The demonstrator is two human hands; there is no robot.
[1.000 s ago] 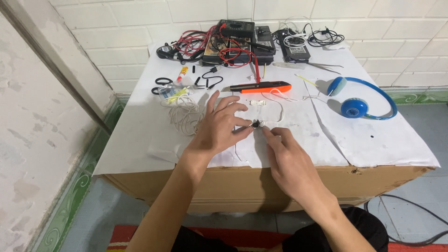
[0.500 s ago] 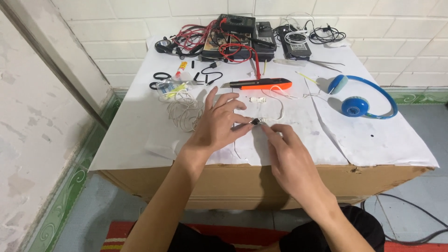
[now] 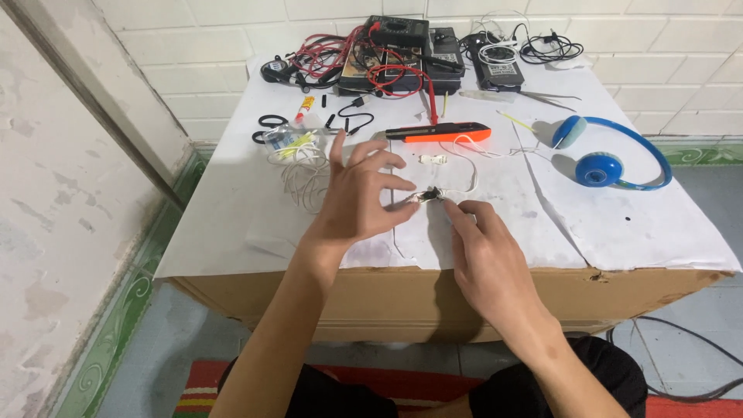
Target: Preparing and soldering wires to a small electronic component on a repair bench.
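Both hands barely shifted | left hand (image 3: 360, 197), fingers spread, and right hand (image 3: 484, 259) pinch small dark part (image 3: 431, 195) mid-frame | fitting step; next needs steady fine grip

Hands meeting over a small part at the middle of the counter (image 3: 232, 232).

The small part (image 3: 430, 194) is lying between the left hand (image 3: 356, 197) and right hand (image 3: 484, 259). Behind it the utility knife (image 3: 441, 132) is resting; the headphones (image 3: 604, 159) are sitting to the right, scissors (image 3: 267, 128) to the left, meters and cables (image 3: 395, 54) crowding the far edge.
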